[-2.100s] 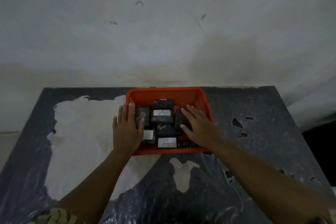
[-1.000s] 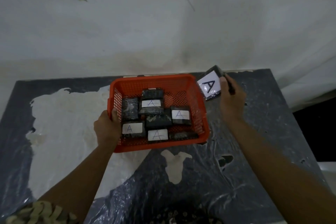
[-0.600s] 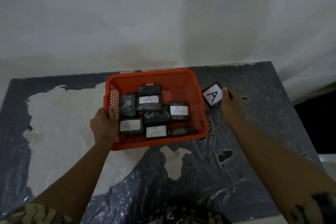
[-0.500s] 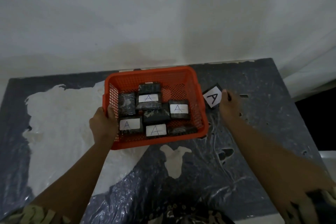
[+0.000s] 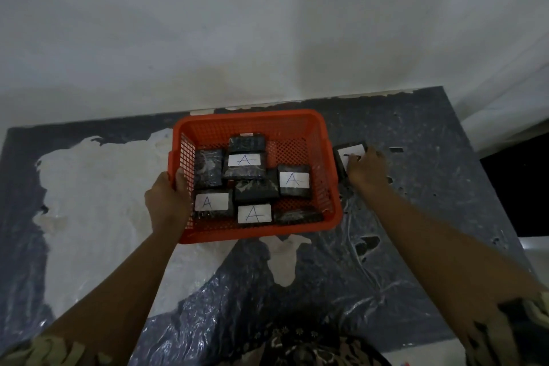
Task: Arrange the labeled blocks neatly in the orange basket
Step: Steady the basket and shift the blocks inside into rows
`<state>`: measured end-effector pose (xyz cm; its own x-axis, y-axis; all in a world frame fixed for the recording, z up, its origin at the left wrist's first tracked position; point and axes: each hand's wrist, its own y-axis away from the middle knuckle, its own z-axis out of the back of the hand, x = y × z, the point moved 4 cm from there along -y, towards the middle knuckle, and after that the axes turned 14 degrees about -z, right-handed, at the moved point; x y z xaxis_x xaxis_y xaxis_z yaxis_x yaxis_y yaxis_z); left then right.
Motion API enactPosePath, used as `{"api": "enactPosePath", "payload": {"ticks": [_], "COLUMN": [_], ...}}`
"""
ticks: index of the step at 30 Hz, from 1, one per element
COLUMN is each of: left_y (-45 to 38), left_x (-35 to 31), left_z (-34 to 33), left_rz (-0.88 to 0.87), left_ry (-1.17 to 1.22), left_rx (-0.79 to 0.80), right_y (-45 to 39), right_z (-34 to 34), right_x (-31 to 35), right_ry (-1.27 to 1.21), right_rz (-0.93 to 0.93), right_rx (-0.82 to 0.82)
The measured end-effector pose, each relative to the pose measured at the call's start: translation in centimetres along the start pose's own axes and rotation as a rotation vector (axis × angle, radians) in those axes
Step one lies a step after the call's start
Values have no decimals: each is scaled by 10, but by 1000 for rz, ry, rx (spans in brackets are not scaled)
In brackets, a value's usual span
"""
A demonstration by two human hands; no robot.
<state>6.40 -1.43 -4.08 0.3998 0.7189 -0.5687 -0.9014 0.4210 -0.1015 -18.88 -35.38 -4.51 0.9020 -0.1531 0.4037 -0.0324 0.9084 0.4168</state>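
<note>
Basket [image 5: 300, 123]: orange plastic mesh, on the tabletop [image 5: 416, 217], near its far edge.
Blocks in basket: dark wrapped blocks lying in a loose jumble, some overlapping, not in rows.
Readable labels: four white labels face up, each with a handwritten "A": the rear-centre block [image 5: 244, 165], the right block [image 5: 294, 181], the front-left block [image 5: 211, 203] and the front-centre block [image 5: 254, 214].
Unlabelled faces: the block at the back [image 5: 247, 142], the one on the left [image 5: 208, 168], the one in the middle [image 5: 257, 192] and the one at the front right [image 5: 297, 215] show only dark wrap.
Outside block [image 5: 346, 154]: flat on the tabletop just right of the basket, white label up; its writing is mostly hidden by the hand.
Left hand [image 5: 167, 202]: grips the basket's left rim, thumb inside the wall, fingers [image 5: 181, 184] closed round the edge.
Right hand [image 5: 367, 171]: lies on the outside block, fingers [image 5: 355, 161] curled over its label; whether they grip it or only rest on it, I cannot tell.
Tabletop: dark, under crinkled clear plastic, with large pale patches at left and centre.
Behind: plain pale wall.
</note>
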Motion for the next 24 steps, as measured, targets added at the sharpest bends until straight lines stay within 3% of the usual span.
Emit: {"api": "enactPosePath", "payload": {"ticks": [3, 6, 7, 9, 11, 14, 20, 24], "left_y": [2, 4, 5, 6, 7, 9, 10, 10], "left_x": [0, 0, 0, -1, -1, -1, -2, -3], "left_z": [0, 0, 0, 1, 1, 2, 2, 3], "left_rz": [-6, 1, 1, 1, 4, -11, -3, -9], "left_ry": [-1, 6, 7, 12, 19, 19, 26, 24], "left_rx": [-5, -7, -7, -7, -7, -18, -17, -21], "right_y": [27, 74, 88, 108, 118, 116, 115, 108], "right_z": [12, 15, 11, -8, -30, -48, -53, -48], "right_x": [18, 42, 48, 50, 42, 28, 31, 42], "right_ry": [-26, -89, -41, 101, 362, 647, 798, 748], "right_rz": [259, 678, 814, 948, 913, 764, 733, 732], "right_rx": [-124, -180, -118, 179, 467, 662, 685, 642]}}
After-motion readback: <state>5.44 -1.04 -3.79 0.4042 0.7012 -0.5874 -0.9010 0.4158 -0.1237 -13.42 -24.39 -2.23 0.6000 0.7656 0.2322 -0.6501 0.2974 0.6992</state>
